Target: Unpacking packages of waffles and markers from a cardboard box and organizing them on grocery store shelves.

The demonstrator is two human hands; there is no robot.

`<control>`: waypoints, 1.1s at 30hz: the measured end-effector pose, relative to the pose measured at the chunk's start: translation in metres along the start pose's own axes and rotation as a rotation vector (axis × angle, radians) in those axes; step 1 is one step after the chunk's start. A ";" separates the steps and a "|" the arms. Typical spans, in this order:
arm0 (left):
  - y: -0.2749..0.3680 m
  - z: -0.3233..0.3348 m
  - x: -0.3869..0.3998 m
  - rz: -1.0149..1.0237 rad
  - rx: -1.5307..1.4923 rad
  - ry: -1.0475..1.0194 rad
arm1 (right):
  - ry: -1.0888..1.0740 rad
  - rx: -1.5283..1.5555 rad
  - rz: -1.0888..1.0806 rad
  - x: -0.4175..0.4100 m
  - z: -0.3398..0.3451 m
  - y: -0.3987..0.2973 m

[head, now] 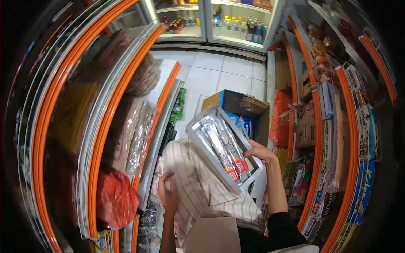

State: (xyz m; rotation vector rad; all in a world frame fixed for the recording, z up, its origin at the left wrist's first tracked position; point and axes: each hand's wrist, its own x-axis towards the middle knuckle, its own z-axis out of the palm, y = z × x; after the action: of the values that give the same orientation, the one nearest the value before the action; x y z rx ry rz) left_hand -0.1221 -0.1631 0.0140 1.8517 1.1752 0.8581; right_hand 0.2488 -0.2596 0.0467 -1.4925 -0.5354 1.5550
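An opened carton box (197, 126) with several silver and red foil packets (223, 147) inside lies tilted above the person's lap. My right hand (261, 151) grips its right edge, thumb over the rim. My left hand (168, 189) is apart from the box, beside the left knee in striped trousers, its fingers spread and slightly blurred, with nothing in it. Just beyond the tilted box, a larger cardboard box (262, 118) with a blue rim stands open on the floor, with blue packets (247, 126) in it. The tilted box hides part of the larger one.
Orange-edged shelves (109, 126) with wrapped goods and a red plastic bag (116, 199) flank the left side. More orange-edged shelves (350, 126) with packets and cartons stand at the right. Glass-doored coolers (207, 22) with bottles stand beyond the white tiled floor (205, 76).
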 end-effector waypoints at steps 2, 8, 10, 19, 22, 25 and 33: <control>0.018 -0.005 0.008 -0.141 -0.310 0.014 | -0.157 -0.152 -0.012 -0.005 0.021 -0.017; 0.022 -0.033 0.018 -0.327 -0.553 -0.025 | -0.323 -0.848 -0.483 0.008 0.086 -0.051; 0.021 -0.043 0.021 -0.301 -0.363 -0.107 | -0.181 -0.829 -0.776 0.007 0.099 -0.045; 0.046 -0.041 0.069 0.177 -0.026 -0.119 | 0.277 -0.977 -0.668 -0.055 0.086 -0.031; 0.040 -0.040 0.069 0.119 0.111 -0.165 | 0.334 -0.815 -0.665 -0.038 0.093 -0.014; 0.051 -0.053 0.055 0.118 0.264 -0.149 | 0.288 -0.670 -0.625 -0.021 0.087 -0.007; 0.088 -0.086 -0.006 -0.062 0.398 -0.252 | 0.422 -0.892 -0.672 -0.057 0.117 -0.018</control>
State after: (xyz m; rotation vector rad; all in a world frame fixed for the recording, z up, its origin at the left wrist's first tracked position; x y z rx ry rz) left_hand -0.1608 -0.1721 0.1305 2.1517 1.2993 0.3561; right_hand 0.1369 -0.2661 0.1144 -1.9137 -1.4061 0.4334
